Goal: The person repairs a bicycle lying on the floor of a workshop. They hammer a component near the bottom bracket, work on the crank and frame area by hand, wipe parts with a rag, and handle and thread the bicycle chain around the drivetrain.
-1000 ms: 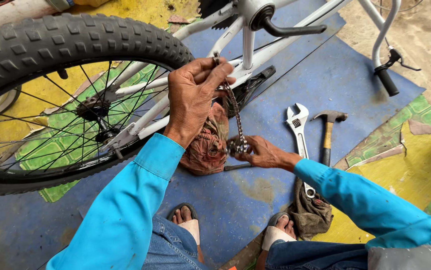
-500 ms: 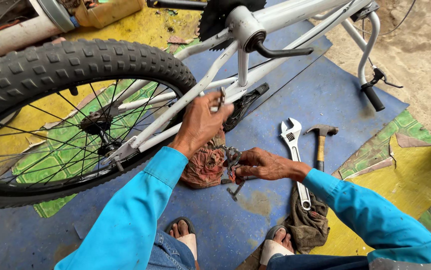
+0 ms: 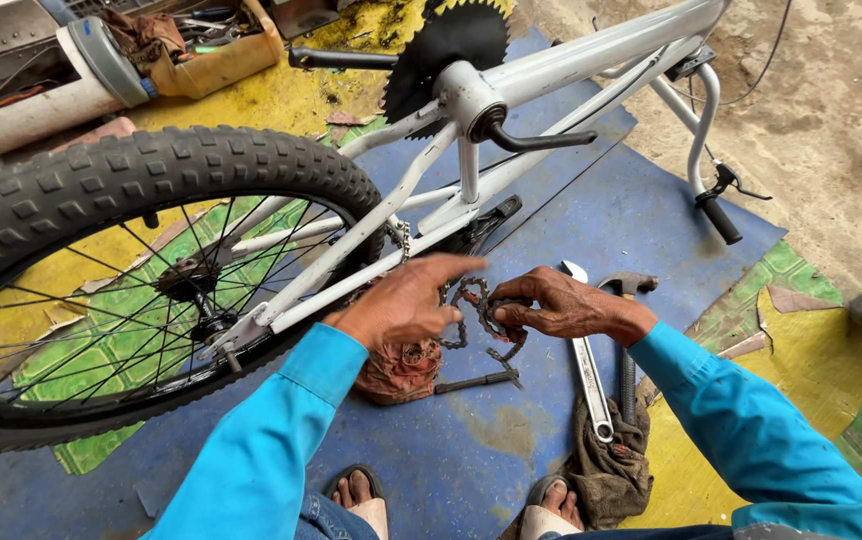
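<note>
Head view, looking down: person crouching on a blue floor mat (image 3: 571, 260), both sleeves bright turquoise, sandalled feet showing at the mat's near edge.

Left hand (image 3: 406, 305) is hovering over the greasy dark bicycle chain (image 3: 471, 310), palm down, fingers stretched toward the right; the fingertips are touching the chain's loop, not closed round it. Right hand (image 3: 561, 305) is pinching the chain's other side between thumb and curled fingers, closed on it. Chain is hanging slack between the two hands, just beside the frame's lower stays, likely kept off the mat so the links stay visible.

White bicycle frame (image 3: 511, 160), upside down, is lying across the mat's far edge; its knobby black rear tyre (image 3: 141, 185) is filling the left side, black toothed chainring (image 3: 451, 45) up top.

Reddish-brown rag (image 3: 401, 370) is bunched under the left wrist. A thin dark tool (image 3: 476, 380) is lying just beside it; kind unclear. Silver adjustable wrench (image 3: 586, 370) and dark-handled hammer (image 3: 629, 330) are resting side by side near the right forearm, ends on a dirty olive cloth (image 3: 611, 470) — within easy reach.
</note>
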